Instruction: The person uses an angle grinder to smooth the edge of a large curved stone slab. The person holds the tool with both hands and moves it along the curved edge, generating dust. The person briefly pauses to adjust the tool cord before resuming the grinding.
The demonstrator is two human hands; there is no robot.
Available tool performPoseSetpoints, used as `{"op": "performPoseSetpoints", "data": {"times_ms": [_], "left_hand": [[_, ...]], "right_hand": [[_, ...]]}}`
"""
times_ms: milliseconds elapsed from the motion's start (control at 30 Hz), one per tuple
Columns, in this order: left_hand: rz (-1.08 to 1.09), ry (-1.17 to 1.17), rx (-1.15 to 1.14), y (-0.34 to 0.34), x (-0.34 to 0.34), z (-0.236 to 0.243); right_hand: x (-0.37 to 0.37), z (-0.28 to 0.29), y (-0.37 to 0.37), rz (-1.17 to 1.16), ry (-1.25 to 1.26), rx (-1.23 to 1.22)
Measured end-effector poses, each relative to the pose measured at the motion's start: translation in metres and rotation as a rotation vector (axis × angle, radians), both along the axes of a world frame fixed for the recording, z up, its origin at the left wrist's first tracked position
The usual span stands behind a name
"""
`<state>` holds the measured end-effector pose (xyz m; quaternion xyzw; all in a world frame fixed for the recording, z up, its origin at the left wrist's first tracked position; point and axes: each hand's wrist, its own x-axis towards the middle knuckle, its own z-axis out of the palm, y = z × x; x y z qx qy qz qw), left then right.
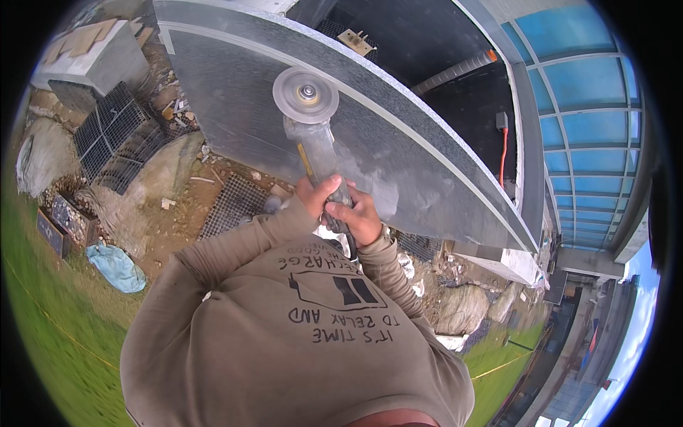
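Observation:
Both my hands are closed around the body of an angle grinder point(318, 151), which points away from me. My left hand point(316, 195) wraps its left side, and my right hand point(360, 215) grips the rear end a little nearer to my body. The grinder's round disc point(292, 96) looks blurred and lies over a dark grey stone slab point(238, 114), close to the pale strip point(370, 99) that runs along it. Whether the disc touches the slab I cannot tell. Pale dust hangs or lies beside the tool.
Black plastic grids point(117, 135), rubble and a blue sack point(116, 268) lie to the left. Beyond the slab is a dark recess with a wooden float point(356, 41), a wrapped pipe point(455, 72) and an orange cable point(504, 160). Blue glazing point(580, 92) rises at the right.

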<state>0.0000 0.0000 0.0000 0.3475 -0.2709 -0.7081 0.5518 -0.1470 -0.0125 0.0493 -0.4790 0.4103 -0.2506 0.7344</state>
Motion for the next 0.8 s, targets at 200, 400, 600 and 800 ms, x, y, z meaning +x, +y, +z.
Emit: {"op": "performPoseSetpoints", "data": {"times_ms": [200,400,600,800], "left_hand": [[0.011,0.044,0.015,-0.002,-0.002,-0.001],[-0.004,0.06,0.013,-0.005,0.0,-0.002],[-0.019,0.034,0.027,-0.006,0.006,0.002],[0.047,0.006,-0.004,-0.009,0.001,0.005]], "right_hand": [[0.003,0.003,0.002,-0.049,0.021,-0.039],[0.006,0.006,0.0,-0.056,0.028,-0.032],[0.01,0.007,-0.003,-0.037,0.017,-0.04],[0.009,0.008,-0.007,-0.032,-0.013,-0.018]]}}
